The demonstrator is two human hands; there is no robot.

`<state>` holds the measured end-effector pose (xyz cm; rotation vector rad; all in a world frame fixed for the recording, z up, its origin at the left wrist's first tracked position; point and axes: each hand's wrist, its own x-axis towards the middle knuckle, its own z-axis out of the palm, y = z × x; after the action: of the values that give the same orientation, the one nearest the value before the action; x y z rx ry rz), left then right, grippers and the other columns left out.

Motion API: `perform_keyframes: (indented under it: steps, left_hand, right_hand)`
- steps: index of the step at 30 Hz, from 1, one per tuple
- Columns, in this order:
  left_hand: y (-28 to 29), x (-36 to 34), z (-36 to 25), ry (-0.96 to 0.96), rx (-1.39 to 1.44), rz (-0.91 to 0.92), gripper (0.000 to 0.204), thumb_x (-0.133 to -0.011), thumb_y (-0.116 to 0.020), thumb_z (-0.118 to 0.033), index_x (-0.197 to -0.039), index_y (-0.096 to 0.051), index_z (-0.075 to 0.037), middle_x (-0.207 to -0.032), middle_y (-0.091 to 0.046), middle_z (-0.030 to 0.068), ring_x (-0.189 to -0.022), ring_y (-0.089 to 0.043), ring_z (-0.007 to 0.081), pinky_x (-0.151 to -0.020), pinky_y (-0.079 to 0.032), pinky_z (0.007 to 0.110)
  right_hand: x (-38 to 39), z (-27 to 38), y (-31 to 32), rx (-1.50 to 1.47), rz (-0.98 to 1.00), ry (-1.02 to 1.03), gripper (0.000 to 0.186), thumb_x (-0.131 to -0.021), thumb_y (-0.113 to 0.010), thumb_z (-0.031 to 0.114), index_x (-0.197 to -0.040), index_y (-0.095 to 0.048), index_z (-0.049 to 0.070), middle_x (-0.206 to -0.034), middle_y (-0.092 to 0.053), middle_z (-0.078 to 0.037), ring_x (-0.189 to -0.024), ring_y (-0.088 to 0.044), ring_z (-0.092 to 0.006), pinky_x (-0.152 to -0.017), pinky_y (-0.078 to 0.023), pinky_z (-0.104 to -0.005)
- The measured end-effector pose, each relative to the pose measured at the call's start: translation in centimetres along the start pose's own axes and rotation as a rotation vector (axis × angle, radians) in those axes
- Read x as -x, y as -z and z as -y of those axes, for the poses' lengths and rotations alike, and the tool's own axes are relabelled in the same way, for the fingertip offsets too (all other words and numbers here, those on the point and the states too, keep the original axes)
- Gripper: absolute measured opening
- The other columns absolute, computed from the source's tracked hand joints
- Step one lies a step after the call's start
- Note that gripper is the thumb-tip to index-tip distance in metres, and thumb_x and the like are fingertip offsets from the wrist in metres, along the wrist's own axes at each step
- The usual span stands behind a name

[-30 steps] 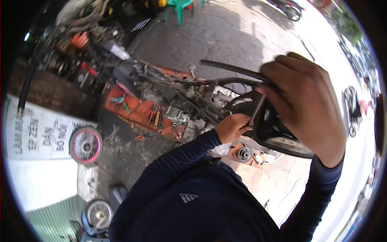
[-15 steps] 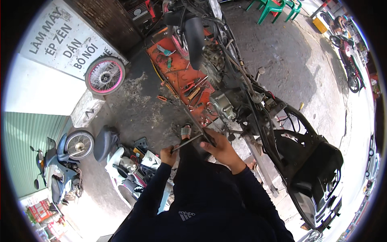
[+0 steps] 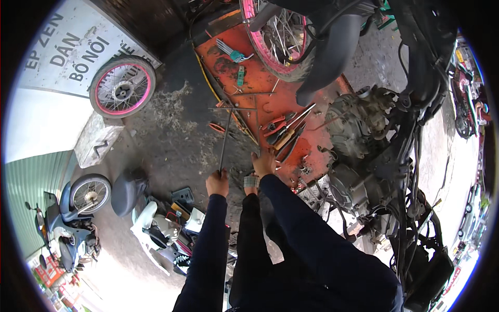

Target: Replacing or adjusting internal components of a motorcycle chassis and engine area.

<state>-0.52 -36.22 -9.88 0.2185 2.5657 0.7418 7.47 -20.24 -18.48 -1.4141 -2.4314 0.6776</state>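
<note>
My left hand (image 3: 217, 183) is closed round the lower part of a long, thin T-handle wrench (image 3: 225, 140). Its shaft points away from me, with a crossbar at the far end. To the right, my right hand (image 3: 264, 162) reaches to the near edge of an orange metal platform (image 3: 291, 106). Its fingers close on the near end of a second T-handle wrench (image 3: 257, 122), whose crossbar lies over the platform. Just beyond that hand are pliers (image 3: 274, 125) with red handles and a wooden-handled tool (image 3: 284, 139).
A stripped motorcycle engine (image 3: 358, 151) and frame stand on the right, below a pink-rimmed wheel (image 3: 254, 36). Another pink-rimmed wheel (image 3: 123, 88) leans against a sign at left. A dark seat (image 3: 130, 191) and motorbike parts (image 3: 161, 229) lie on the left floor.
Both hands have moved forward, away from my body, and the wrenches now point away from me. The view has shifted, bringing the orange platform and its tools closer.
</note>
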Motion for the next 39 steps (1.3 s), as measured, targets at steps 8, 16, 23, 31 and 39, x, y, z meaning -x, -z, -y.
perform_keyframes:
  steps: [8,16,23,31,39]
  left_hand:
    - [0.2,-11.6,-4.8,-0.087,-0.024,0.082,0.040,-0.092,-0.057,-0.037,-0.080,-0.069,-0.001,-0.076,-0.066,0.0233,-0.076,-0.065,0.0434,-0.069,-0.050,0.051]
    - [-3.4,-18.2,-5.8,-0.220,-0.190,0.070,0.032,-0.088,-0.061,-0.034,-0.083,-0.070,-0.003,-0.078,-0.068,0.0201,-0.076,-0.066,0.0405,-0.071,-0.053,0.051]
    - [-5.5,-20.8,-4.2,-0.302,-0.107,0.094,0.025,-0.086,-0.064,-0.028,-0.094,-0.066,-0.004,-0.088,-0.068,0.0202,-0.086,-0.064,0.0407,-0.076,-0.051,0.050]
    - [-2.5,-5.8,-1.8,-0.248,0.116,0.269,0.013,-0.089,-0.063,-0.016,-0.087,-0.067,-0.004,-0.081,-0.069,0.0129,-0.074,-0.067,0.0276,-0.068,-0.050,0.037]
    - [9.2,31.2,-22.8,-0.354,1.236,1.267,0.035,-0.096,-0.061,-0.023,-0.112,-0.063,0.008,-0.105,-0.067,0.0226,-0.100,-0.066,0.0326,-0.090,-0.053,0.043]
  right_hand:
    - [-3.7,2.3,-0.4,0.050,0.337,-0.249,0.032,-0.089,-0.055,0.018,-0.114,-0.052,-0.003,-0.102,-0.061,-0.029,-0.087,-0.063,-0.0461,-0.076,-0.051,-0.0549]
    - [9.8,1.1,9.4,-0.191,0.405,-0.241,0.017,-0.092,-0.054,0.018,-0.101,-0.054,0.003,-0.069,-0.059,-0.028,-0.072,-0.059,-0.0506,-0.063,-0.045,-0.0579]
    - [20.3,-2.0,23.3,-0.275,0.371,-0.178,0.021,-0.090,-0.062,0.016,-0.078,-0.051,0.002,-0.063,-0.054,-0.024,-0.065,-0.057,-0.0469,-0.053,-0.044,-0.0514]
    - [24.6,-1.4,36.7,-0.494,0.414,-0.189,0.015,-0.088,-0.063,0.008,-0.082,-0.051,0.001,-0.066,-0.055,-0.021,-0.062,-0.057,-0.0435,-0.051,-0.042,-0.0463]
    - [27.0,-3.5,51.0,-0.712,0.145,0.006,0.010,-0.093,-0.052,0.008,-0.096,-0.051,-0.001,-0.070,-0.051,-0.018,-0.061,-0.053,-0.0404,-0.055,-0.041,-0.0457]
